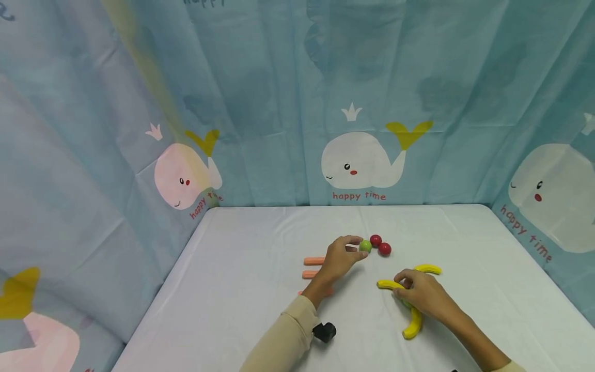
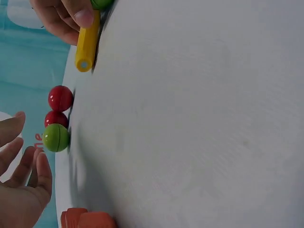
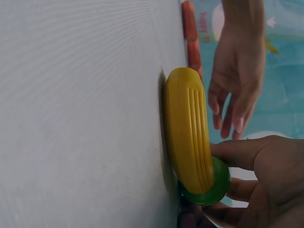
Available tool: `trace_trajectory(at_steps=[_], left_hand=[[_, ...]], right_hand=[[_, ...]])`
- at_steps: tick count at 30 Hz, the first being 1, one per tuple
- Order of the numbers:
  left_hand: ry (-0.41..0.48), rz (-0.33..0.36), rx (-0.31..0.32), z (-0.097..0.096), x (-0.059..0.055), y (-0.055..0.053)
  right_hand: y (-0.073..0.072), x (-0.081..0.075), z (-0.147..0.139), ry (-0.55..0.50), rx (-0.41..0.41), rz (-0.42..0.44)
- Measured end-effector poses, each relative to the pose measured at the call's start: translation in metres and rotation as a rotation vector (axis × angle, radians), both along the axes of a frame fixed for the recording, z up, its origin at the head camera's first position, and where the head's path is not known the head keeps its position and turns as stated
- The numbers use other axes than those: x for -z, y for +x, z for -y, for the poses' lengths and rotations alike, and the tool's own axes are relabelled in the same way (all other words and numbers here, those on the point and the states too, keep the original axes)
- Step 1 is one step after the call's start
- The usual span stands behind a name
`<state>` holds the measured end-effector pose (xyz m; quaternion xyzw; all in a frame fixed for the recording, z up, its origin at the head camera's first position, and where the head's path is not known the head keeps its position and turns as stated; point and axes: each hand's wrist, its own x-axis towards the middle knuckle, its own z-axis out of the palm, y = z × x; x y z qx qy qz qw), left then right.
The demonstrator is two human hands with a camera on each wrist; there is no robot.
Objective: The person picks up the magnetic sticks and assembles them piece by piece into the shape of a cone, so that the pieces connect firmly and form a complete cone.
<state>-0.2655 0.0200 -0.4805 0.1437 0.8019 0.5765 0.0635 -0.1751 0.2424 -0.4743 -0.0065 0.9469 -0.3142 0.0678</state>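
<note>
My left hand [image 1: 341,258] reaches toward a small green ball [image 1: 365,246], its fingers apart and loosely bent beside it; the left wrist view shows this ball [image 2: 56,137] just past the fingertips. Two glossy red balls [image 1: 384,249] sit against it. My right hand [image 1: 423,293] is low among three yellow toy bananas [image 1: 412,325]. In the right wrist view its thumb and fingers hold a second green ball [image 3: 219,183], partly hidden behind the near banana [image 3: 187,128]. From the head that ball is mostly covered by the hand.
Several orange-red sticks [image 1: 314,261] lie in a row behind my left forearm, partly covered by it. A black camera mount [image 1: 324,332] juts from the left wrist. The white-covered table [image 1: 232,289] meets a blue whale-print curtain [image 1: 279,129] at the back and sides.
</note>
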Motion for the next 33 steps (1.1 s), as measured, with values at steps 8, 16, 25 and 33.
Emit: trace_trajectory(at_steps=[8, 16, 25, 33], left_hand=[[-0.121, -0.02, -0.043, -0.013, 0.006, -0.016], [-0.231, -0.069, -0.023, -0.016, 0.011, -0.024], [-0.342, -0.121, -0.034, -0.019, 0.014, -0.027], [-0.358, -0.126, -0.006, -0.02, 0.012, -0.022]], right_hand=[[-0.004, 0.003, 0.001, 0.027, -0.006, -0.013], [-0.002, 0.004, 0.001, 0.036, 0.004, -0.027], [-0.001, 0.004, 0.003, 0.022, 0.018, -0.018], [-0.002, 0.004, 0.003, 0.037, 0.026, -0.014]])
